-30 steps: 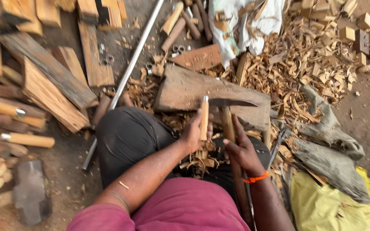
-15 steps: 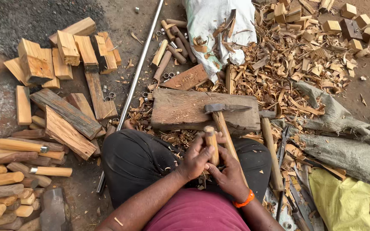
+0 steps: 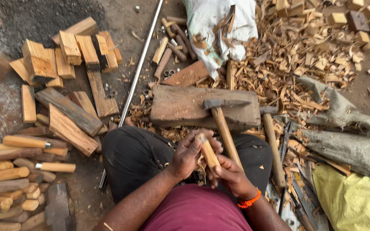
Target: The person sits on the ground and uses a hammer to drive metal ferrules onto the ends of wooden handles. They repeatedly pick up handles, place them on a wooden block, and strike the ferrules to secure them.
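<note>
I sit cross-legged in front of a worn wooden chopping block (image 3: 180, 107). My left hand (image 3: 190, 154) and my right hand (image 3: 229, 175) both grip a short pale wooden handle piece (image 3: 208, 152), held tilted in my lap. An adze with a metal head (image 3: 224, 103) and long wooden shaft (image 3: 227, 137) rests on the block, its shaft leaning toward my right hand. An orange band is on my right wrist.
Split wood blocks (image 3: 67, 55) lie at the left, with finished round handles (image 3: 18, 171) below them. A long metal rod (image 3: 138, 72) runs diagonally. Wood shavings (image 3: 296, 55) cover the right; a white sack (image 3: 219, 25), grey sacks (image 3: 343, 141), a yellow bag (image 3: 352, 201) and a second hammer handle (image 3: 272, 149) lie nearby.
The handle piece came off the block, where it stood upright under my left hand, into my lap. My right hand let go of the adze, which now rests on the block.
</note>
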